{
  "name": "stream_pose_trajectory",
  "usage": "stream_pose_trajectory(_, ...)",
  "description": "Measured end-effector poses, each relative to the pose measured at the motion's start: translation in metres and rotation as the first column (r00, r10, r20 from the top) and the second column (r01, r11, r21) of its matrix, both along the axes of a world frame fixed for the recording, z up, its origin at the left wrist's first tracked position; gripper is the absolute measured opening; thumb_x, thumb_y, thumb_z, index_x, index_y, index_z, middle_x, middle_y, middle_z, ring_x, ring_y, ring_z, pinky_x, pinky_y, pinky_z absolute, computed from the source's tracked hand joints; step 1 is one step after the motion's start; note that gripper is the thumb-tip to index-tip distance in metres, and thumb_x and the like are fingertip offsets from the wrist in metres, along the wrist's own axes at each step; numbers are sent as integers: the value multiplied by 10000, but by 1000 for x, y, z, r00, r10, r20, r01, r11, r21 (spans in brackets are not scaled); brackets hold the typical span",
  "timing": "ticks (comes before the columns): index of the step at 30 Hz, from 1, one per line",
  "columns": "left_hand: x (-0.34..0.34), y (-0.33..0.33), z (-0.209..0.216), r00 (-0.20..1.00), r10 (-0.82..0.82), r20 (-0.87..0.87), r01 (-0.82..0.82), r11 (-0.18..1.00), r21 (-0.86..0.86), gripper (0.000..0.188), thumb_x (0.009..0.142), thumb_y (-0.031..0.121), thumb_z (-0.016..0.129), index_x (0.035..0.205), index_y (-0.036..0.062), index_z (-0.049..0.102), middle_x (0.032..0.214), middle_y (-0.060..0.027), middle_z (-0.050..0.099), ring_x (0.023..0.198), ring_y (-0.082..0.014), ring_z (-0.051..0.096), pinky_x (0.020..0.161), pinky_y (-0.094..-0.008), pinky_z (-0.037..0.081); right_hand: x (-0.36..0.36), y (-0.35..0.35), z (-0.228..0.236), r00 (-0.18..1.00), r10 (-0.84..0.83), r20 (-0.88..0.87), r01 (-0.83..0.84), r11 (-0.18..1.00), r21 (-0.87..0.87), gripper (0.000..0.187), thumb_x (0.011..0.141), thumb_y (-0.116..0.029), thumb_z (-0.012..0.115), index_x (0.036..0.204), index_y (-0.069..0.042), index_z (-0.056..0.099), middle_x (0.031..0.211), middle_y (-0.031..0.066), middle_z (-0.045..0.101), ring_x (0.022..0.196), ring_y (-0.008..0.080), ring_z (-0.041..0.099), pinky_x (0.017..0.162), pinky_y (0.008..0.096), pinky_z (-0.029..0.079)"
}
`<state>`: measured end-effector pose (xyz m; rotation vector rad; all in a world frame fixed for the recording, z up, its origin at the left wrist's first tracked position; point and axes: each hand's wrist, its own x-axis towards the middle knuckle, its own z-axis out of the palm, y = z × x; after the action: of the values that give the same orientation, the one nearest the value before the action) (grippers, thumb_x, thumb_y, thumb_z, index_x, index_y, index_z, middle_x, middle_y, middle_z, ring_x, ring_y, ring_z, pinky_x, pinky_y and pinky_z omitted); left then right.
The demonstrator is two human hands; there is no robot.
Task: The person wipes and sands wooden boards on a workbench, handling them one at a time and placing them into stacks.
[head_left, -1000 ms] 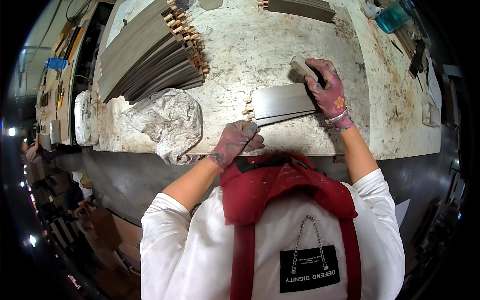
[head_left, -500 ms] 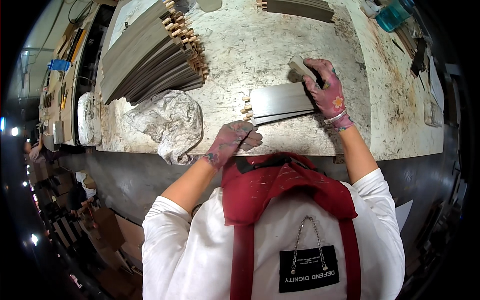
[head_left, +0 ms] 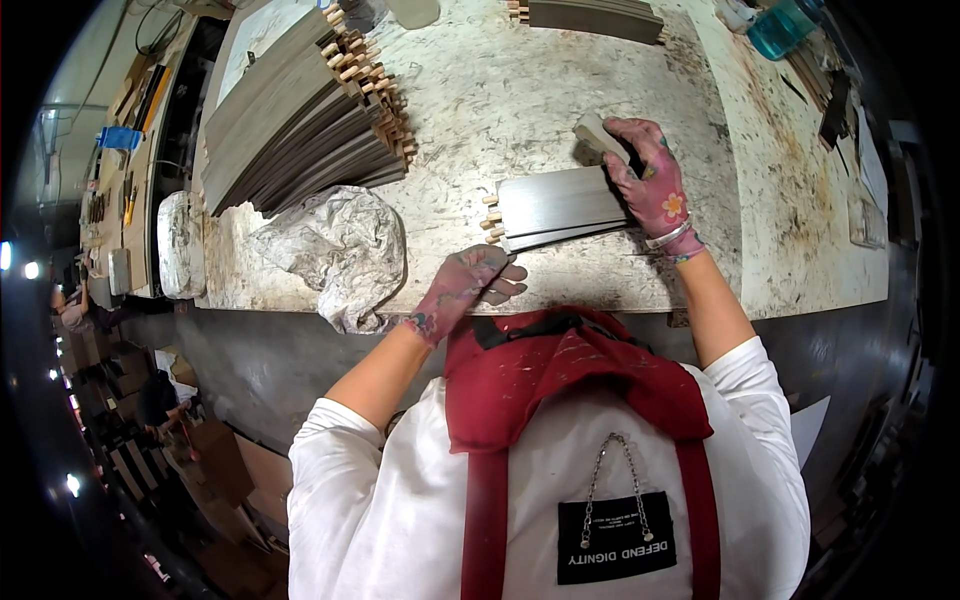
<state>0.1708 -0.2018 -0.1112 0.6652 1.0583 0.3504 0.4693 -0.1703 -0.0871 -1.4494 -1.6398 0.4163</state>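
Head view. Upper right of the frame: a teal bottle [head_left: 783, 27], contents not discernible. Centre: a small stack of grey panels [head_left: 560, 207] with wooden pegs lies on the worn workbench [head_left: 480, 110]. My right hand [head_left: 652, 180] rests on the stack's right end, fingers closed around a pale block [head_left: 598, 132]. My left hand [head_left: 470, 282], fingers loosely curled and holding nothing, lies at the bench's near edge beside crumpled plastic [head_left: 335, 250].

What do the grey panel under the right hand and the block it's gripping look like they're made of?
Grey panel: probably wood with a smooth grey coating; bare pale dowel pegs stick out of its left end. Block in the right hand: grey, rounded, maybe a sanding block or sponge; material unclear.
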Motion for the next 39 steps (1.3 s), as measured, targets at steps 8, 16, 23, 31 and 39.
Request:
stream_pose_trajectory(8, 1, 5, -13, 999, -44, -1, 44, 999, -8, 291, 1011, 254, 577, 1130, -11, 557, 1043, -208, 698, 876, -247, 725, 665, -279, 548, 2, 2, -3, 1000, 0, 9, 0, 1000, 7, 351, 857, -120, 677, 1200, -61, 632, 1129, 160, 601, 1042, 314, 629, 915, 354, 500)
stream_pose_trajectory(16, 3, 11, 0, 999, -32, 1, 32, 997, -65, 239, 982, 129, 560, 1163, -27, 542, 1051, -225, 684, 903, -315, 712, 776, -349, 562, 1, 2, -3, 1000, -11, 13, 11, 1000, 1, 345, 862, -127, 674, 1199, -69, 630, 1126, 155, 594, 1035, 318, 635, 909, 357, 505)
stream_pose_trajectory(23, 2, 7, -6, 999, -28, -35, 27, 999, -45, 327, 974, 190, 587, 1211, -34, 551, 1112, -240, 678, 909, -297, 719, 658, -298, 556, 2, 2, -4, 1000, -3, 24, 3, 1000, 3, 341, 871, -150, 668, 1202, -76, 629, 1130, 163, 590, 1027, 327, 636, 904, 362, 508)
stream_pose_trajectory(31, -21, 23, 40, 992, 93, -89, -57, 937, 345, 230, 981, 48, 550, 1180, -45, 619, 1031, -124, 681, 838, -209, 683, 788, -297, 571, 9, 1, -13, 917, -80, -392, 95, 995, 18, 320, 905, -81, 674, 1203, 19, 613, 1202, 115, 603, 1142, 212, 580, 983, 313, 462)
stream_pose_trajectory(39, 87, 48, 66, 759, 201, -619, 651, -210, 730, 614, 855, 369, 690, 1343, 28, 540, 1290, -180, 579, 1214, -372, 524, 1027, -488, 405, 63, -15, 4, 560, -184, -808, 325, 946, 10, 418, 916, -131, 705, 1281, 37, 588, 1187, 63, 604, 1029, 118, 576, 918, 256, 466)
